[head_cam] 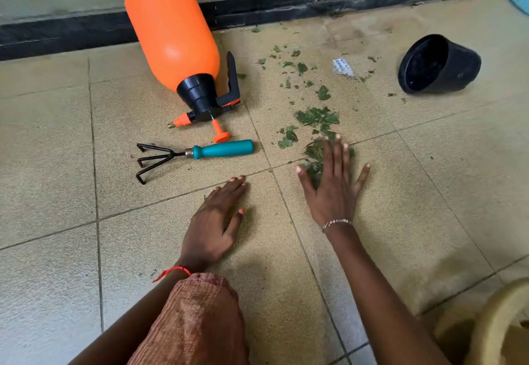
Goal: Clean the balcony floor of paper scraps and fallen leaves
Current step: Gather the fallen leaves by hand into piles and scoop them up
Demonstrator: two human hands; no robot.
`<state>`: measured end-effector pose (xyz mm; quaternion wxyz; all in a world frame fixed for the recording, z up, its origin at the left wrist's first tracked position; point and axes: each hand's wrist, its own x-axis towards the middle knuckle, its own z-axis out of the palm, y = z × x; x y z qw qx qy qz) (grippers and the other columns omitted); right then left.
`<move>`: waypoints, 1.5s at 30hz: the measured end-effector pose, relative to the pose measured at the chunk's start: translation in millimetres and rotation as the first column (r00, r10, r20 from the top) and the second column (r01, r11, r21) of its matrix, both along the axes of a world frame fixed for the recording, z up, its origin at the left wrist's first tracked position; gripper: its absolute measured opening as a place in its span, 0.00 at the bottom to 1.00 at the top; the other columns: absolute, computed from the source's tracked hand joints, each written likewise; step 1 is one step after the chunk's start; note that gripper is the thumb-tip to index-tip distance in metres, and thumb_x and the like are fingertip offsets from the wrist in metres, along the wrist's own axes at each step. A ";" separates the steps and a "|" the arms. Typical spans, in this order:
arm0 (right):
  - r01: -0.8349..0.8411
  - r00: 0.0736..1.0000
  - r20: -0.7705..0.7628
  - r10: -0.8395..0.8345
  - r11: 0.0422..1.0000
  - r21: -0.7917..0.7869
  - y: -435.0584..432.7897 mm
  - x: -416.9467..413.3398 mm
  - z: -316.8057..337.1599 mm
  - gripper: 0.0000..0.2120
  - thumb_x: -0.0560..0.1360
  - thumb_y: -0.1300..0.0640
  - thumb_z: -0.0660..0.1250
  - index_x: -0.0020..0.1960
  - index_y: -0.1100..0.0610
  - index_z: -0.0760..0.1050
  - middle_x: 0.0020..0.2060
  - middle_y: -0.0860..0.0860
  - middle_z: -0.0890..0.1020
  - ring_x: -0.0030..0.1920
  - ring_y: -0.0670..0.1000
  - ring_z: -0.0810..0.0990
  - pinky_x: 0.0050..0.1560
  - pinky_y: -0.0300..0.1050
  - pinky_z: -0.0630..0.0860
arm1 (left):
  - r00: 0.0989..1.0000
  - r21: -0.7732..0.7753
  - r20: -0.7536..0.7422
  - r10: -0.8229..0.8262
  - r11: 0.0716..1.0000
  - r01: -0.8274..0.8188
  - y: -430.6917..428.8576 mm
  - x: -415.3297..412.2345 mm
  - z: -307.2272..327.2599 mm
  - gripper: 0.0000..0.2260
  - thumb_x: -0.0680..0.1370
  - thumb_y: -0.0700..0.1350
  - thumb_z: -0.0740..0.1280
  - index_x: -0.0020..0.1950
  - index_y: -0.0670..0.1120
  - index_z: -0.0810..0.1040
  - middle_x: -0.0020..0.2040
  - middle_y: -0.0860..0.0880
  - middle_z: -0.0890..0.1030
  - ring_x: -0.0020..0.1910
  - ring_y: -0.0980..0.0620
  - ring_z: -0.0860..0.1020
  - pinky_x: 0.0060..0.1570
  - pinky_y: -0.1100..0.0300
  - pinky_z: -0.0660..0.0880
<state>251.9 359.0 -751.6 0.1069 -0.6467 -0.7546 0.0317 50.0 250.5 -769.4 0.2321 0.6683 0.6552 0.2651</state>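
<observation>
At the centre of the frame the right hand (333, 190) lies flat with fingers spread on a heap of green leaf bits (316, 118), which scatter toward upper right beside a paper scrap (342, 68). The left hand (213, 224) rests flat on the tiled floor (57, 149), holding nothing. Left of the leaves lie an orange sprayer (171, 29) and a hand rake (194, 154); a black pot (439, 64) lies tipped at upper right.

You wear:
- 1 red thread (171, 272), tied at the wrist of your left hand (213, 224).
- 1 thin silver chain bracelet (337, 223), at the wrist of your right hand (333, 192).
- Pale pink polish on your nails (242, 211).
- 1 rust-brown ribbed knit fabric (197, 321), low in view.
</observation>
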 end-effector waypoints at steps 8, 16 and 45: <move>0.391 0.919 0.050 -0.392 0.881 -0.266 -10.7 -2.2 -12.6 0.51 0.69 0.26 0.43 0.74 0.64 0.35 0.75 0.60 0.41 0.75 0.55 0.39 0.73 0.57 0.40 | 1.000 -0.016 -0.002 -0.005 1.000 0.005 -0.3 -0.2 -0.4 0.26 0.78 0.55 0.51 0.74 0.49 0.66 0.75 0.54 0.63 0.74 0.61 0.56 0.73 0.64 0.49; 0.121 0.906 -0.377 -0.191 0.972 -0.201 15.4 -12.9 4.9 0.54 0.63 0.23 0.45 0.76 0.58 0.38 0.75 0.56 0.43 0.75 0.51 0.41 0.75 0.51 0.45 | 1.000 -0.021 0.004 -0.018 1.000 0.018 0.5 -1.1 0.0 0.25 0.78 0.55 0.51 0.74 0.49 0.65 0.75 0.55 0.62 0.75 0.59 0.56 0.74 0.60 0.51; 0.078 0.914 -0.399 -0.068 0.997 0.008 26.3 -37.0 40.3 0.34 0.76 0.39 0.56 0.75 0.57 0.54 0.75 0.54 0.54 0.75 0.51 0.51 0.73 0.51 0.40 | 0.996 -0.088 -0.086 0.004 0.996 -0.012 4.1 1.3 2.9 0.28 0.78 0.59 0.52 0.76 0.50 0.59 0.74 0.54 0.60 0.72 0.60 0.57 0.71 0.69 0.47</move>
